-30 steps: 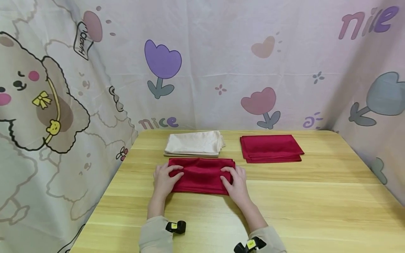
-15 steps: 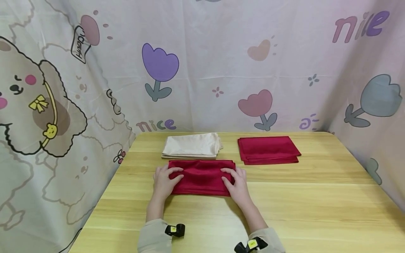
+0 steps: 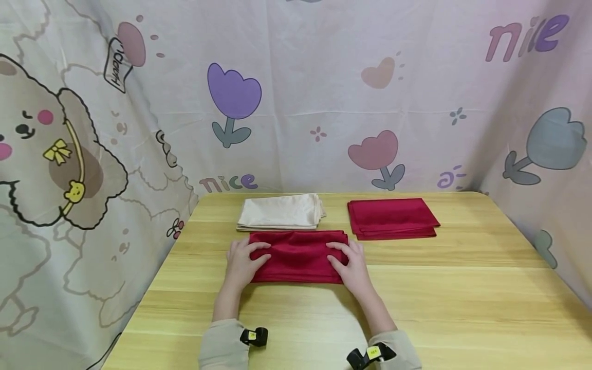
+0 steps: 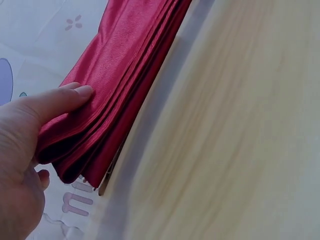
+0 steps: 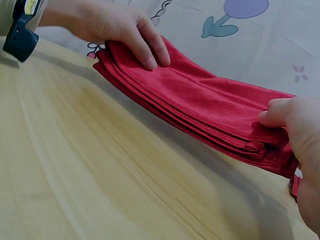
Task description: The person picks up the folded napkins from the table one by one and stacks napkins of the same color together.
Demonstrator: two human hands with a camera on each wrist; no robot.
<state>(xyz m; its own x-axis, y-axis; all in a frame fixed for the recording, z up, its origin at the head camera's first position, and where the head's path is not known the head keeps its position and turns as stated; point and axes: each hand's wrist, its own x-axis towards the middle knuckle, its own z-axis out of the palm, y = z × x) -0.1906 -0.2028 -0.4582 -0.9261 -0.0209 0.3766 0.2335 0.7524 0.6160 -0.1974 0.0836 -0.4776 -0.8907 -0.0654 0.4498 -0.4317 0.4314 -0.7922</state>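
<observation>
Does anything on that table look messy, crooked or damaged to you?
Nothing stands out. The folded red cloth is gripped at its ends by the left hand and right hand. The cream stack and red stack lie fairly neatly behind it on the table, layers only slightly offset.

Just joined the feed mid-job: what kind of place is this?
Probably a small home-style recording corner, not a workshop: a wooden table boxed in by a cartoon-print curtain, with folded cloths, both hands gripping the red one.
</observation>
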